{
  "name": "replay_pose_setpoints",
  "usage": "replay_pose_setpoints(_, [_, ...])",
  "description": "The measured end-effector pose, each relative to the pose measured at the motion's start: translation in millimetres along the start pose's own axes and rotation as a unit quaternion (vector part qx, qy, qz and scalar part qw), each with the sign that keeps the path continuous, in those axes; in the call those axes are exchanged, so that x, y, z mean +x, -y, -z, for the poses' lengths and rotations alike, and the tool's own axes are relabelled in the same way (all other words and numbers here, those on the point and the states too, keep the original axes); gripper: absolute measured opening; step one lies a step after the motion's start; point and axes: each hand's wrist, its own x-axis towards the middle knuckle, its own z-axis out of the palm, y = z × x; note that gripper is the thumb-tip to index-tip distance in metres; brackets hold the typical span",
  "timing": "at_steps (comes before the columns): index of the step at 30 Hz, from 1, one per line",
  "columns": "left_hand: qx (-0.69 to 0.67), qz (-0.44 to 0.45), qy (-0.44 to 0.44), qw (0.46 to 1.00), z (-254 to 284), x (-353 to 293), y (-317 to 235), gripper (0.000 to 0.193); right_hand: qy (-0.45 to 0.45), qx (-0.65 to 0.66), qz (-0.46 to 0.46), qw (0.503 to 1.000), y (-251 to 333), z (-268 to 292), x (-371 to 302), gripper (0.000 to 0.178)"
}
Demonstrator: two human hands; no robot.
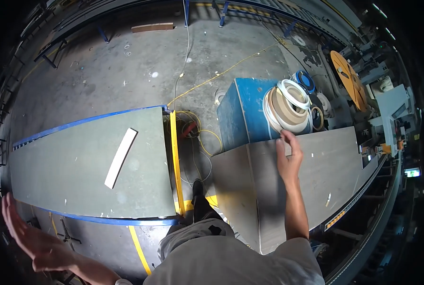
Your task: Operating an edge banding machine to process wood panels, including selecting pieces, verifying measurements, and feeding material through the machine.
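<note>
My left hand (38, 244) is raised at the lower left, off the near left corner of a grey-topped table (79, 166). Its fingers are stretched out and it holds nothing. On the right, my right hand (290, 156) hovers over a grey-brown panel surface (321, 166), just in front of several coiled rolls of banding (288, 111). Its thumb and fingers are apart, with nothing visible between them. A narrow white strip (121, 159) lies slantwise on the grey-topped table, away from both hands.
The banding rolls rest on a blue cabinet (252, 104). A yellow rail (176, 161) edges the gap between the work surfaces, where yellow hose (216, 135) lies. An orange reel (348, 78) stands at the far right, near machinery. A brown plank (152, 27) lies on the floor.
</note>
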Motion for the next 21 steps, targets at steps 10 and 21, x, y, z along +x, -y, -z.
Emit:
replay_pose_setpoints(10, [-0.235, 0.597, 0.632, 0.435, -85.2, -250.6, -69.4, 0.079, 0.084, -0.333, 0.193, 0.919, -136.8, -94.0, -66.0, 0.041])
replay_pose_setpoints(21, [-0.359, 0.687, 0.468, 0.423, 25.7, -380.0, -91.1, 0.092, 0.253, -0.059, 0.181, 0.948, 54.6, -163.0, -120.9, 0.041])
